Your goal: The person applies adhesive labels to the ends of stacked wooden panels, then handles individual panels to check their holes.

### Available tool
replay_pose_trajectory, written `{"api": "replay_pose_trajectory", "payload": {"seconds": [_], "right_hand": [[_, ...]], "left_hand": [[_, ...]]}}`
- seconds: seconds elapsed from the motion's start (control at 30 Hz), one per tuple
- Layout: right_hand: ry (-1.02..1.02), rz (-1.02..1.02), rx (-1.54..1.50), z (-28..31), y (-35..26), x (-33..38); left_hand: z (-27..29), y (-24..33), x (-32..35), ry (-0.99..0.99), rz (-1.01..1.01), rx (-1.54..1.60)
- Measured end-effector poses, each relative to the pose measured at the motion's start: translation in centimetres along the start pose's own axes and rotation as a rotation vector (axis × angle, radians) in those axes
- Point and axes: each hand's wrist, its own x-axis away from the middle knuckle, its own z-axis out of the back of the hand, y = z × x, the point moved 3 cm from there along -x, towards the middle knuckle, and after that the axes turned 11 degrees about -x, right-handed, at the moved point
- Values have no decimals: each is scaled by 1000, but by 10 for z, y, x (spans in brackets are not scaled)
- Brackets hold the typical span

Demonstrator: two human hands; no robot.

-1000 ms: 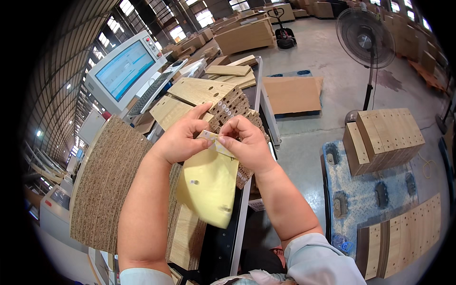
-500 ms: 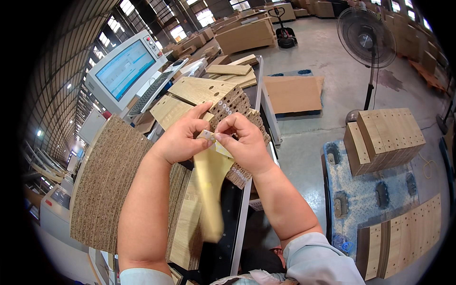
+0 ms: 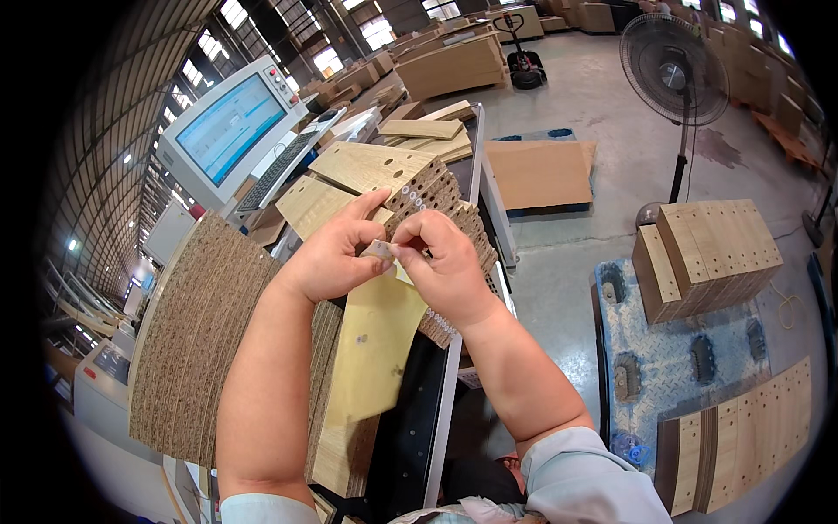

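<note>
My left hand (image 3: 336,253) and my right hand (image 3: 445,262) meet at chest height, both pinching the top end of a yellow paper strip (image 3: 375,345) that hangs down between my forearms. A small white label (image 3: 378,251) sits between my left thumb and forefinger at the strip's top. Just behind the hands lies a stack of wood-grain panels (image 3: 375,166) with drilled holes and white plugs along their edges. A pile of raw chipboard panels (image 3: 205,336) stands on edge under my left forearm.
A machine console with a blue screen (image 3: 229,127) and keyboard (image 3: 275,170) stands at the back left. A standing fan (image 3: 674,80) is at the right. Drilled panel stacks (image 3: 711,258) rest on a blue pallet (image 3: 663,371). A cardboard sheet (image 3: 537,173) lies on the floor.
The yellow strip has twisted between my hands: broad face showing a second ago, edge-on half a second ago, broad face again now. Both hands stay at its top.
</note>
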Motion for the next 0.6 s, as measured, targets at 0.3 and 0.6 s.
{"api": "replay_pose_trajectory", "payload": {"seconds": [0.3, 0.6], "right_hand": [[-47, -321, -209, 8, 11, 2], [-18, -461, -340, 7, 9, 16]], "left_hand": [[-1, -1, 1, 6, 11, 21], [0, 0, 0, -13, -3, 13]]}}
